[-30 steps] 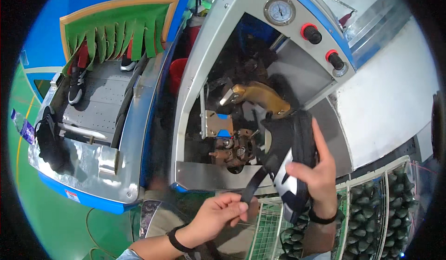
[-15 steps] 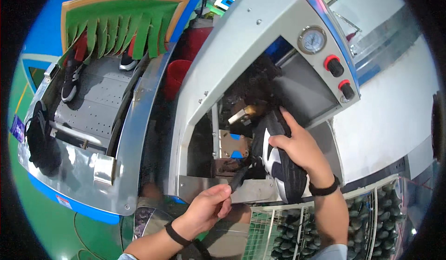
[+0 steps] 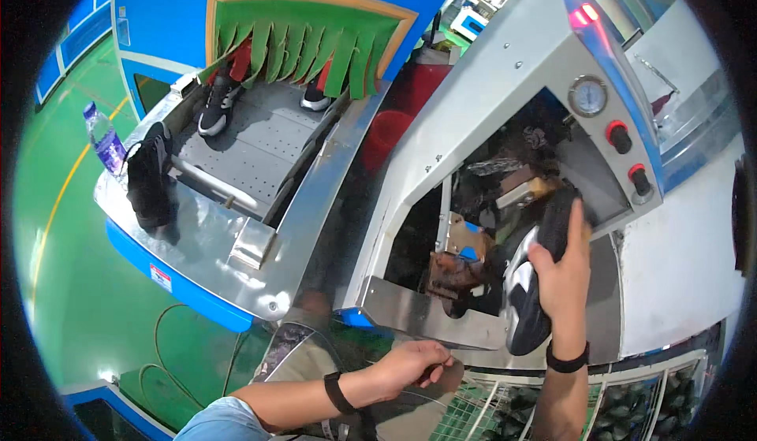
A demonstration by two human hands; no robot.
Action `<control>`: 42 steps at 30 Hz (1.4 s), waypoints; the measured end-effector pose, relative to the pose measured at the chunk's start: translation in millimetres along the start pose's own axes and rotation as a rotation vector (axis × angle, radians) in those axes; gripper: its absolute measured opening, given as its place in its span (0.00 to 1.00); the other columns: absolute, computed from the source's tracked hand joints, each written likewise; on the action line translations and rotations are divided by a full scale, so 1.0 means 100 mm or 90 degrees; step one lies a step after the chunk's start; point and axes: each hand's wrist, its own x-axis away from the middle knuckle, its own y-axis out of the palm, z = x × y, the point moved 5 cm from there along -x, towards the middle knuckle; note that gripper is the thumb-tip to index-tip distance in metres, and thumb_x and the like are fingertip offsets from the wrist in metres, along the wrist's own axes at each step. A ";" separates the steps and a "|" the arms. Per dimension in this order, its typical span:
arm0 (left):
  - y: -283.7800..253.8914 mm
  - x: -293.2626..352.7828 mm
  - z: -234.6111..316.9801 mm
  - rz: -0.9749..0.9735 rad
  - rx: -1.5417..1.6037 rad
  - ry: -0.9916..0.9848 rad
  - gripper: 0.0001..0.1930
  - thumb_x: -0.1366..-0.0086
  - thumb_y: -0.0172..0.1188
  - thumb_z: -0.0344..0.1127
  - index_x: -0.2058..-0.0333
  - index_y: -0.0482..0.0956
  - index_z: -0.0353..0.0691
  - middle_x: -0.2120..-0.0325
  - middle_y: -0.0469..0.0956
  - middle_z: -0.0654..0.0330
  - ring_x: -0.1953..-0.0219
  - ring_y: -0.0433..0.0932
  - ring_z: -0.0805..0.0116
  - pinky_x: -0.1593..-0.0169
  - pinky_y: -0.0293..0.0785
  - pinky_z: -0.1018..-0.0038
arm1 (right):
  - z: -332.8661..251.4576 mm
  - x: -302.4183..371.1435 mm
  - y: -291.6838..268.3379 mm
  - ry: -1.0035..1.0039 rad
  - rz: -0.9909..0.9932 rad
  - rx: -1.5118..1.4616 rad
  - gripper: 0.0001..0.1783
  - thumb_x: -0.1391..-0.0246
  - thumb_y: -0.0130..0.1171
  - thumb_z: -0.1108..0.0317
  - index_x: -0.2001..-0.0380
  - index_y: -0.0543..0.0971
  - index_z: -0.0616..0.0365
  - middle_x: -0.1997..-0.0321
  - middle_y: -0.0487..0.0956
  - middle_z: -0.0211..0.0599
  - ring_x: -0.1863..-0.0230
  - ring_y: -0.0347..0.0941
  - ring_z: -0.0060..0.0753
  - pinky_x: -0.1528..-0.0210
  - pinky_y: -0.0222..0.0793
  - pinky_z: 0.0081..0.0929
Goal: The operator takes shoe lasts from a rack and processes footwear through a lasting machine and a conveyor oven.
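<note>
My right hand (image 3: 564,283) grips a black-and-white sneaker (image 3: 524,295), thumb on its side and fingers across the black sole. The shoe is tilted on its side at the opening of a grey machine (image 3: 485,98), and its far end is blurred. Below the machine's metal front lip (image 3: 434,315), my left hand (image 3: 418,364) is curled closed, apart from the shoe. Nothing shows in its fingers. Behind the shoe, inside the machine, are a metal block with blue patches (image 3: 465,240) and a brass-coloured part (image 3: 524,193).
To the left, a conveyor (image 3: 252,137) carries sneakers out from under a green strip curtain (image 3: 303,51). A black shoe (image 3: 150,177) and a bottle (image 3: 105,137) stand at its metal edge. A gauge (image 3: 588,96) and knobs (image 3: 619,136) sit on the machine. A wire rack (image 3: 493,398) holds dark pieces below.
The view has swung left, so everything appears further right. My left hand has let go of the black strip by the shoe and drawn away. The right hand has turned the shoe more onto its side.
</note>
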 end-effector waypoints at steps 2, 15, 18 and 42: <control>0.09 0.10 -0.04 0.005 -0.023 -0.021 0.13 0.26 0.49 0.39 0.64 0.76 0.38 0.79 0.74 0.66 0.78 0.68 0.76 0.73 0.63 0.81 | 0.00 0.24 -0.10 -0.005 0.041 0.010 0.48 0.50 0.64 0.62 0.27 0.55 0.52 0.56 0.73 0.55 0.53 0.73 0.60 0.48 0.68 0.46; 0.38 0.71 -0.11 -0.256 0.145 -0.158 0.38 0.31 0.54 0.63 0.35 0.63 0.40 0.49 0.75 0.61 0.54 0.77 0.75 0.55 0.74 0.78 | -0.19 2.61 -0.32 -0.272 -0.151 -0.012 0.25 0.43 0.65 0.66 0.42 0.75 0.56 0.46 0.75 0.53 0.53 0.76 0.51 0.60 0.77 0.41; 0.26 0.58 -0.24 -0.074 -0.073 -0.194 0.30 0.32 0.58 0.57 0.44 0.73 0.38 0.54 0.78 0.61 0.57 0.78 0.72 0.54 0.75 0.75 | 0.44 2.64 -0.17 -0.079 -0.327 -0.355 0.59 0.58 0.76 0.61 0.29 0.51 0.65 0.34 0.60 0.71 0.36 0.66 0.62 0.35 0.61 0.56; -0.37 0.67 -0.38 0.068 -0.671 0.148 0.12 0.32 0.58 0.39 0.60 0.78 0.34 0.64 0.77 0.60 0.62 0.72 0.68 0.56 0.71 0.69 | 1.47 6.85 0.40 0.966 0.669 -1.053 0.27 0.43 0.60 0.44 0.51 0.77 0.54 0.60 0.82 0.41 0.71 0.78 0.32 0.73 0.75 0.26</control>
